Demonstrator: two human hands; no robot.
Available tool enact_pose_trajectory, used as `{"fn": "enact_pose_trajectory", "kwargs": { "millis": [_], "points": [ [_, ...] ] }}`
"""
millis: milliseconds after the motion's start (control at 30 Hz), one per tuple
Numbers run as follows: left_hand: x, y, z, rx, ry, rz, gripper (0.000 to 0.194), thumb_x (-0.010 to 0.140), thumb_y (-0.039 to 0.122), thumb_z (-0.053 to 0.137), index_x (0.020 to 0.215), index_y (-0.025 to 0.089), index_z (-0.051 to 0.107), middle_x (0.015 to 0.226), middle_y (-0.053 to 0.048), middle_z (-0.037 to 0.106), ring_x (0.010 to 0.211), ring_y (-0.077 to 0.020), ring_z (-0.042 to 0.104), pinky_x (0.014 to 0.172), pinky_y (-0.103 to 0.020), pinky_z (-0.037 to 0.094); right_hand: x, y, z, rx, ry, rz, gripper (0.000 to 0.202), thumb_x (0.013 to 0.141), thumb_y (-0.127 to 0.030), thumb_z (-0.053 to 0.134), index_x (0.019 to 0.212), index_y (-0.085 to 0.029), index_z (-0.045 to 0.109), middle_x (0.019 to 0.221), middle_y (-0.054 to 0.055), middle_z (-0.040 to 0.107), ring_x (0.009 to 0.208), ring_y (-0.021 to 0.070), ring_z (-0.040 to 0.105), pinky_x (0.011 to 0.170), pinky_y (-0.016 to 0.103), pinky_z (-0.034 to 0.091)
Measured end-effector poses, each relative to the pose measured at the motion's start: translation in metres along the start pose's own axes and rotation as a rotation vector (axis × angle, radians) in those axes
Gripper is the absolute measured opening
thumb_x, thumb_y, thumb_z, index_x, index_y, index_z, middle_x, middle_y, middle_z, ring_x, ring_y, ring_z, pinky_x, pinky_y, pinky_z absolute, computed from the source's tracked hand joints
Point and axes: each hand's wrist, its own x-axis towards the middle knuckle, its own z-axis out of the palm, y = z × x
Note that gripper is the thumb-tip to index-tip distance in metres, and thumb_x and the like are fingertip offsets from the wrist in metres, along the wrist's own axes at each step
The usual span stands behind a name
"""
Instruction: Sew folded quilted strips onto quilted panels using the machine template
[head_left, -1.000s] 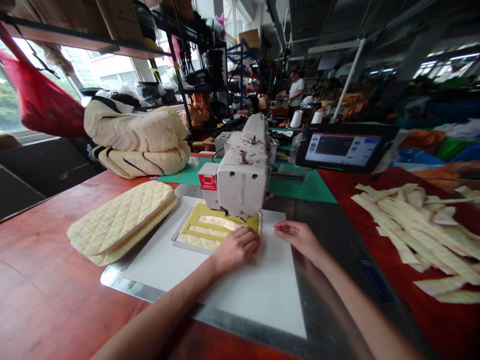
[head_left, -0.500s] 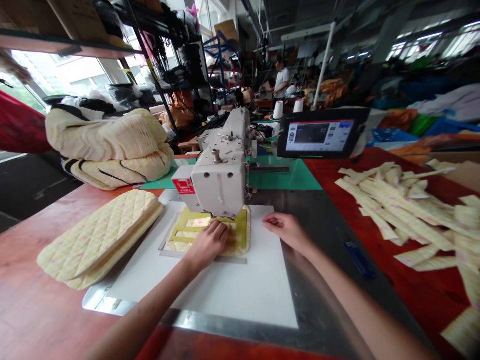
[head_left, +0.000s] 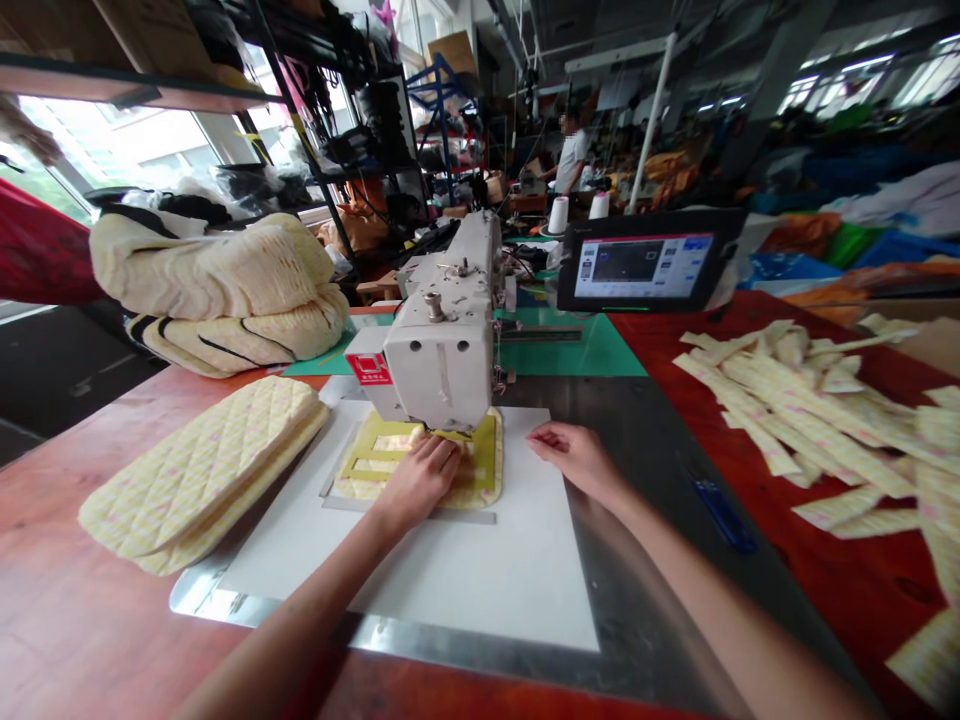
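Your left hand (head_left: 424, 478) is resting, fingers bent, on the yellow template (head_left: 487, 448) over the quilted piece (head_left: 493, 492), its grip hidden; the sewing head (head_left: 441, 370) is overhanging at twelve o'clock, blocking their far edge; your right hand (head_left: 574, 455) is curling loosely at three, hold unclear; quilted pads (head_left: 202, 460) are lying at nine, fabric strips (head_left: 821, 410) beyond three.
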Motion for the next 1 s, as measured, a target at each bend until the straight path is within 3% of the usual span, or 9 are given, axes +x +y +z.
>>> {"fn": "enact_pose_trajectory", "kwargs": {
  "millis": [200, 567, 1000],
  "points": [
    [0.009, 0.002, 0.001, -0.015, 0.002, 0.039, 0.028, 0.106, 0.015, 0.039, 0.103, 0.01, 0.067, 0.101, -0.015, 0.07, 0.092, -0.0263, 0.067, 0.078, -0.039, 0.058, 0.0, 0.0, 0.001, -0.013, 0.009, -0.002, 0.028, 0.08, -0.046, 0.072, 0.085, -0.019, 0.076, 0.079, 0.007, 0.076, 0.072, 0.0217, 0.07, 0.068, 0.033, 0.057],
    [0.007, -0.001, 0.007, -0.092, 0.0, 0.063, 0.025, 0.105, 0.015, 0.043, 0.121, 0.011, 0.062, 0.106, -0.015, 0.07, 0.096, -0.0269, 0.068, 0.082, -0.041, 0.06, 0.0, -0.001, 0.001, -0.028, 0.013, -0.005, 0.028, 0.081, -0.047, 0.072, 0.085, -0.02, 0.076, 0.08, 0.007, 0.078, 0.072, 0.0222, 0.071, 0.067, 0.033, 0.058],
    [0.015, 0.0, 0.0, -0.127, -0.192, 0.014, 0.021, 0.105, 0.016, 0.043, 0.109, 0.013, 0.063, 0.104, -0.015, 0.068, 0.097, -0.0281, 0.064, 0.082, -0.042, 0.056, 0.0, 0.0, 0.001, -0.043, 0.015, -0.003, 0.025, 0.081, -0.045, 0.072, 0.086, -0.021, 0.076, 0.082, 0.007, 0.078, 0.074, 0.0231, 0.072, 0.069, 0.034, 0.058]
  ]
}}
